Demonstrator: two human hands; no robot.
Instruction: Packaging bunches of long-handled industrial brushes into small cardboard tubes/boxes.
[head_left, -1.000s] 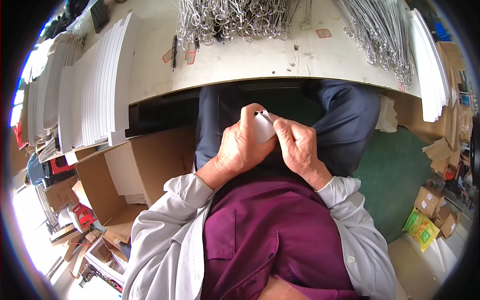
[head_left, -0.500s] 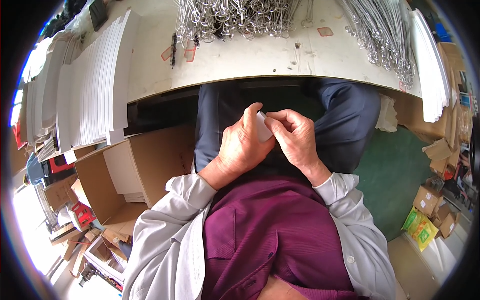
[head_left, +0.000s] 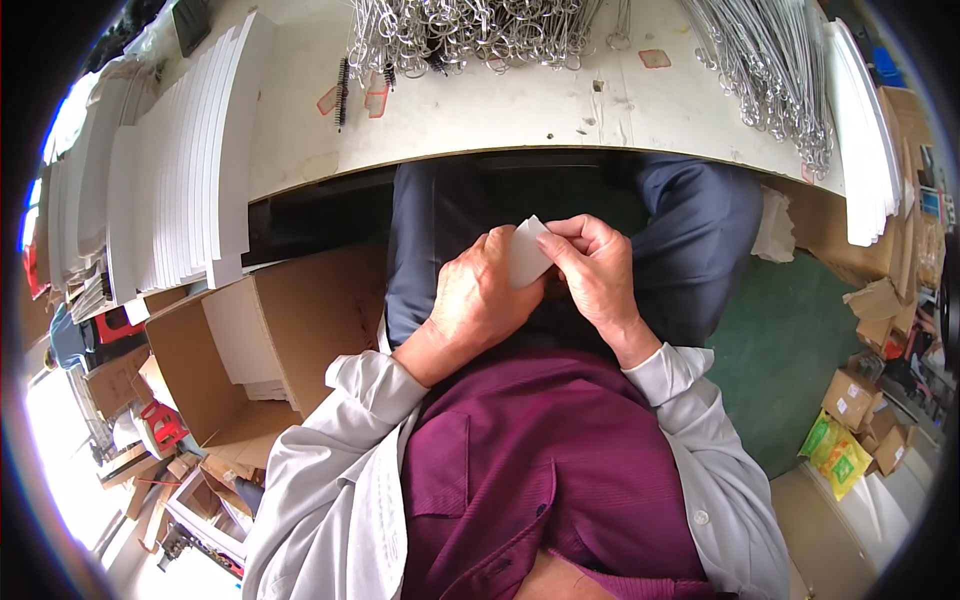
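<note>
Above my lap, between both hands, is a small white box (head_left: 527, 256) that looks like thin folded card, its pointed upper end showing. My left hand (head_left: 478, 295) wraps round its lower left side. With thumb and fingertips, my right hand (head_left: 595, 272) pinches its upper right edge. The lower part of the box is hidden behind my fingers. Beyond my hands, on the table (head_left: 480, 125), lies a heap of thin metal wire brushes with looped ends (head_left: 480, 35). A second bundle of looped wire pieces (head_left: 775, 85) lies at the far right.
Long white card boxes (head_left: 185, 165) stand in a row on the left of the table, more white ones (head_left: 862, 140) on the right. An open cardboard carton (head_left: 325, 310) sits left of my legs. A black-bristled brush (head_left: 342, 92) lies near the heap.
My left index finger has come down from the top of the white box, and more of its pointed upper end now shows. Both hands keep their hold.
</note>
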